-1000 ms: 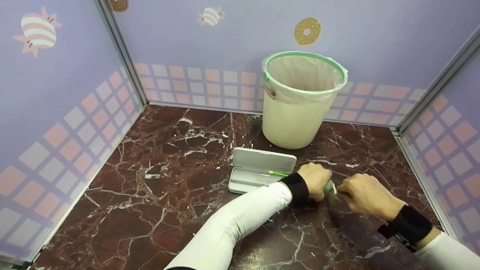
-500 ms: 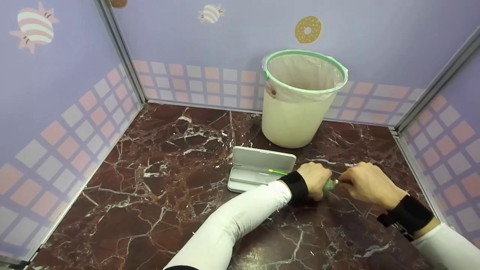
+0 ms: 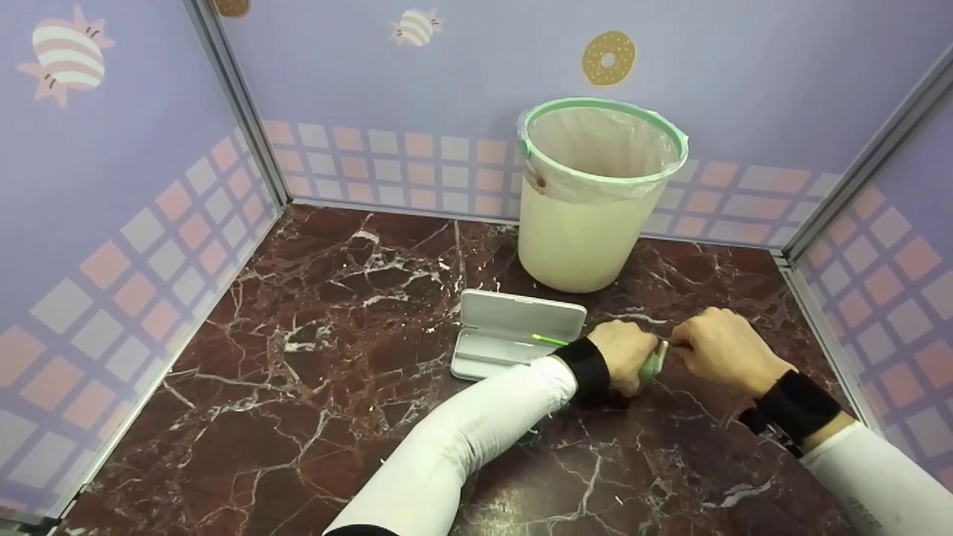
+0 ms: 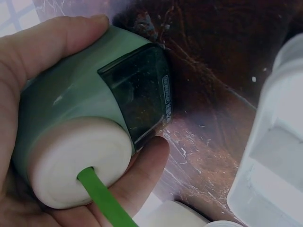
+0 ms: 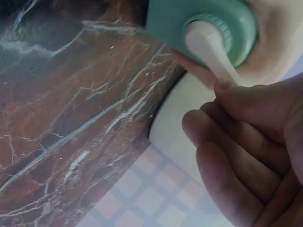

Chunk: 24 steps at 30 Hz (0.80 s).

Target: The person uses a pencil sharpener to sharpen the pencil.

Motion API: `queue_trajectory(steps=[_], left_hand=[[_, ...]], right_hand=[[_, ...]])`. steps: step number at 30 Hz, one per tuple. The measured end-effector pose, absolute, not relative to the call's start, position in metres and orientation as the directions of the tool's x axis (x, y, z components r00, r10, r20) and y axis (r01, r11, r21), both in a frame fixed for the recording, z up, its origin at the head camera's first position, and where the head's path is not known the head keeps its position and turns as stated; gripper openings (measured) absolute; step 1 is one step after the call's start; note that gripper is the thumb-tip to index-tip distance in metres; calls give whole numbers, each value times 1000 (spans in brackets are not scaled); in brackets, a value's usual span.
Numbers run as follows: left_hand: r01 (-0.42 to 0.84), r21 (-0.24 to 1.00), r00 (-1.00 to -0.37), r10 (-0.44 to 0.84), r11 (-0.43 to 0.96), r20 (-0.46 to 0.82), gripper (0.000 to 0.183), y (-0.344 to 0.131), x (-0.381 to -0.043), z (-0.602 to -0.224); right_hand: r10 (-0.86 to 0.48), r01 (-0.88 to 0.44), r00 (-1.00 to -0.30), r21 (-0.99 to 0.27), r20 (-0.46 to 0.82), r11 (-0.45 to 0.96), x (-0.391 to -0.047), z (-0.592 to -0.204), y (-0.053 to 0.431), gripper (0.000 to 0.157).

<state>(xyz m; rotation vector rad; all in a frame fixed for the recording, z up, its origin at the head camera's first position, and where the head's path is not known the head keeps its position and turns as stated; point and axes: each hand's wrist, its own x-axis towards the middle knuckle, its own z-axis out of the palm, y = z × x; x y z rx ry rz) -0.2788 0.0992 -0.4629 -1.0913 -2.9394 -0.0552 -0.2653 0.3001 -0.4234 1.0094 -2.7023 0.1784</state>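
Observation:
My left hand (image 3: 624,356) grips a green crank pencil sharpener (image 4: 75,99), its thumb over the top and fingers beneath. The sharpener's dark see-through shavings drawer (image 4: 139,94) faces the camera in the left wrist view. A green pencil (image 4: 105,198) sticks into the hole of its round pale front (image 4: 66,161); in the head view, part of the pencil shows left of the wrist. On the opposite side, my right hand (image 3: 721,350) pinches the end of the white crank handle (image 5: 213,49) between thumb and index finger, the other fingers curled.
An open white pencil case (image 3: 523,316) lies left of the hands, partly behind the left forearm. Behind it stands a cream bin (image 3: 581,238) with a green rim and a plastic liner. Patterned walls enclose the marble tabletop (image 3: 260,417), where small white bits are scattered.
My right hand has moved upward in the head view, swinging the crank handle round. The left hand and the sharpener have stayed nearly in place.

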Motion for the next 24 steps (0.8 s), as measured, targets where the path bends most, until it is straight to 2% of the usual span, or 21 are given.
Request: queue_trajectory(steps=[11,18,24], left_hand=[[665,38,-747,665,746,12,36,100,-281,-464],[662,59,-749,662,747,10,42,98,-280,-462],[666,73,-745,667,742,13,47,97,-279,-463]], right_hand=[[-652,-696,-702,-83,287,713,-285,-438,307,41],[-612,-666,-733,-131,296,734,-287,-444,309,33],[-630,-668,-739,-142,238,730,-292,-453,306,42]])
